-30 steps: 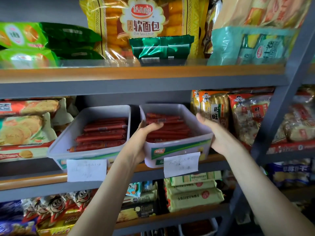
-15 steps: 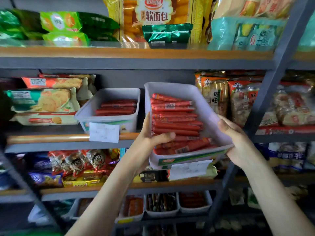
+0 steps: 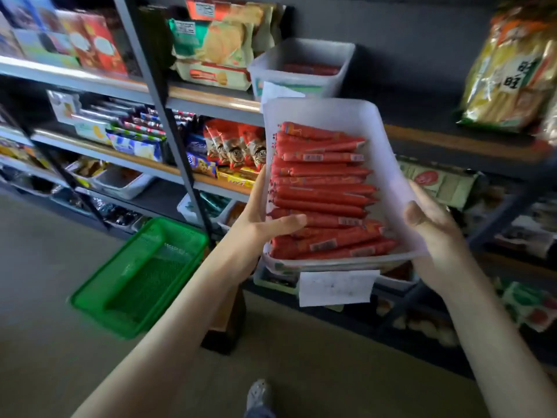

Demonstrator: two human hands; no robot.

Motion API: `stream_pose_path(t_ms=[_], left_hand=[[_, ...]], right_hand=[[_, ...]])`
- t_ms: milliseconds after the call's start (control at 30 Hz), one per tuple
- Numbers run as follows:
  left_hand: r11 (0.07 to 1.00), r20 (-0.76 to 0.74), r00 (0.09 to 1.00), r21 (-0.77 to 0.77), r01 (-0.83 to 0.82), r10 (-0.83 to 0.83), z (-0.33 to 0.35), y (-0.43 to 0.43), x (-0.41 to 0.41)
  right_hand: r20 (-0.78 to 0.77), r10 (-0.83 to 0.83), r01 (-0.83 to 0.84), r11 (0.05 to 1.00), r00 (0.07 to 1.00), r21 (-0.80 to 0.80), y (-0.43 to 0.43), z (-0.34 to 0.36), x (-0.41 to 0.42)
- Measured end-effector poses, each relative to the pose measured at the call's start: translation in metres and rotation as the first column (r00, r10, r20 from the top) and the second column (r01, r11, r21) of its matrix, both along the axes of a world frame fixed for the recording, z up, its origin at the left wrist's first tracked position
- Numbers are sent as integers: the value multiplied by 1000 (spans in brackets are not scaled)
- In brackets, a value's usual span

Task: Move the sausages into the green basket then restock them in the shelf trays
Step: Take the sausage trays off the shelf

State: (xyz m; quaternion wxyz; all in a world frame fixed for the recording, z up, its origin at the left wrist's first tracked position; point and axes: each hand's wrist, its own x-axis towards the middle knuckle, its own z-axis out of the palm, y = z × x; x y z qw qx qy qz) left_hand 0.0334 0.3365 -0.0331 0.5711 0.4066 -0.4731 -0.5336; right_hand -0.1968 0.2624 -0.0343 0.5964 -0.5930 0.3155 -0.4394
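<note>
I hold a translucent white tray [image 3: 388, 164] out in front of the shelves, tilted toward me, with a paper label hanging from its near edge. Several red sausages [image 3: 319, 188] lie stacked inside it. My left hand [image 3: 265, 224] grips the tray's left side, thumb over the sausages. My right hand [image 3: 431, 233] grips its right side. A second white tray [image 3: 304, 67] with a few sausages stays on the shelf behind. The green basket [image 3: 138, 279] sits empty on the floor at lower left.
Grey metal shelving [image 3: 180, 164] with wooden edges holds snack packets, biscuits and low bins. The shelf spot to the right of the second tray is bare. A dark stool or block [image 3: 229, 324] stands beside the basket. My shoe [image 3: 259, 393] shows on the beige floor.
Both hands have pulled the full tray off the shelf and lowered it toward me. My view has swung down and left, bringing the green basket and floor into sight.
</note>
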Motion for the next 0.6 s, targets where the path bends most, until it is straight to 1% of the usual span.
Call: stream_pose_path(t_ms=[33, 67, 167, 267, 433, 600], left_hand=[[1000, 9, 1000, 7, -24, 24, -6, 8, 8], [999, 9, 999, 13, -51, 51, -12, 16, 17], [992, -18, 994, 75, -106, 107, -33, 33, 46], [976, -25, 988, 163, -147, 153, -63, 47, 77], [936, -24, 973, 279, -215, 231, -123, 69, 130], [874, -50, 948, 404, -269, 315, -182, 70, 177]], right_hand=[[-52, 35, -38, 998, 998, -48, 2, -8, 9], [-110, 82, -89, 994, 991, -59, 4, -13, 17], [-168, 168, -171, 985, 971, -3, 9, -38, 47], [-226, 184, -178, 983, 957, 48, 8, -69, 84], [-219, 295, -248, 944, 930, 218, 4, -131, 147], [-203, 337, -250, 899, 920, 361, 8, -196, 197]])
